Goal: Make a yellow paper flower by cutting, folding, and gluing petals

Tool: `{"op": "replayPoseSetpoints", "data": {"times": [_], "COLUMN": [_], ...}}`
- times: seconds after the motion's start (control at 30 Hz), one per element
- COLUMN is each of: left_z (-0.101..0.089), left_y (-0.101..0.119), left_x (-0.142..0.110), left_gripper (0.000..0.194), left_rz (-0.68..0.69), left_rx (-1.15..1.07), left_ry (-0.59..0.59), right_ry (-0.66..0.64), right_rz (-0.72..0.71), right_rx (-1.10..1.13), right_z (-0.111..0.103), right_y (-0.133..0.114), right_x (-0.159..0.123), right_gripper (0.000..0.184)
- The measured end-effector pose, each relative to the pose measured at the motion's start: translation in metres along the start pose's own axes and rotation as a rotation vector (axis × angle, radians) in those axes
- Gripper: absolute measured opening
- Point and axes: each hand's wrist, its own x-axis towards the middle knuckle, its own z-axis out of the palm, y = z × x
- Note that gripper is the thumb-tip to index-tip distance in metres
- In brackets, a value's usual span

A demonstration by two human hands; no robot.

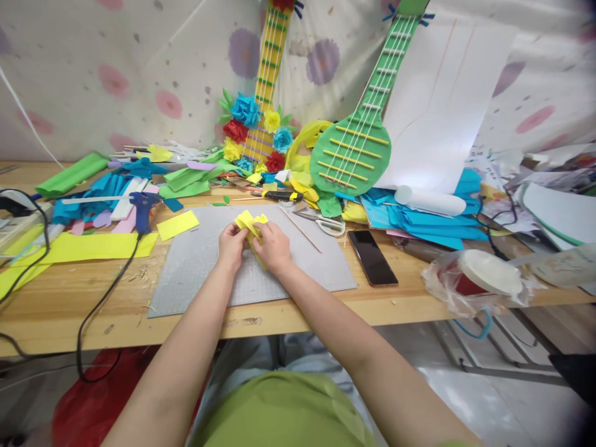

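Observation:
Both hands meet over the grey cutting mat (186, 273), holding one piece of yellow crepe paper (246, 220) with a ruffled upper edge. My left hand (231, 244) pinches it from the left side. On the other side, my right hand (272, 243) has its fingers closed on the same paper, and a strip of it hangs down between the hands. The fingertips are partly hidden by the paper and the backs of the hands. To the right on the mat lie a thin wooden stick (302, 231) and a pair of scissors (328, 226). A yellow paper rectangle (178, 225) rests at the mat's left edge.
A blue glue gun (143, 208) with a trailing cord lies left. Behind stand a green paper instrument (351, 155) and a yellow flowered one (267, 81). A phone (372, 257) and a plastic-wrapped cup (484, 276) are on the right. Blue paper (419, 217) is piled behind them.

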Motion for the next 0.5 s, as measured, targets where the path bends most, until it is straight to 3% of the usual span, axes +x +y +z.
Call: {"op": "replayPoseSetpoints", "data": {"times": [0.23,0.5], "left_z": [0.000,0.000], "left_y": [0.002,0.006], "left_x": [-0.001,-0.003], "left_gripper": [0.030,0.029], "left_rz": [-0.028,-0.069], "left_rx": [-0.020,-0.018], "left_ry": [0.007,-0.004], "right_ry": [-0.073,-0.133], "right_rz": [-0.087,-0.072], "right_rx": [-0.015,-0.052], "right_z": [-0.008,-0.014], "right_y": [-0.003,-0.009], "right_x": [-0.003,-0.003], "right_gripper": [0.041,0.045]}}
